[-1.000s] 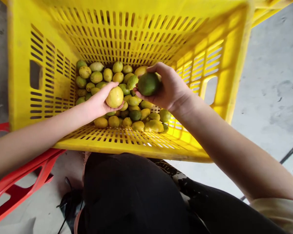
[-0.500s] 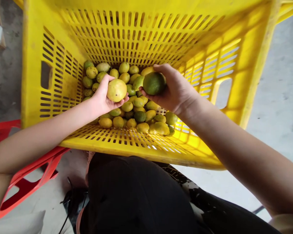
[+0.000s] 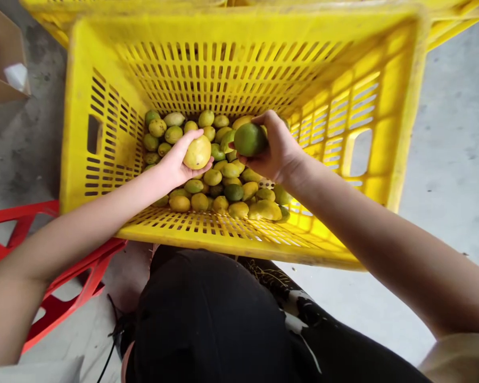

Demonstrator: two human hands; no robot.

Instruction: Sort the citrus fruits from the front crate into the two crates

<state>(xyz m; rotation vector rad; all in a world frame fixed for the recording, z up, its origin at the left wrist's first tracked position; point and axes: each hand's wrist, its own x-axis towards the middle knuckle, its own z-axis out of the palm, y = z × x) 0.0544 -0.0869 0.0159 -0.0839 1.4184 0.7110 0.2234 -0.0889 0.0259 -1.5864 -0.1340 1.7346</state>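
Both hands are working inside the tilted yellow crate at the centre of the frame, each lifting one fruit clear of the pile of fruit on its floor. The left hand is cupping a yellow fruit, fingers curled around it; the right hand is gripping a green fruit just beside it. This looks like the comparing or sorting step; the next move probably calls for deciding where each fruit belongs.
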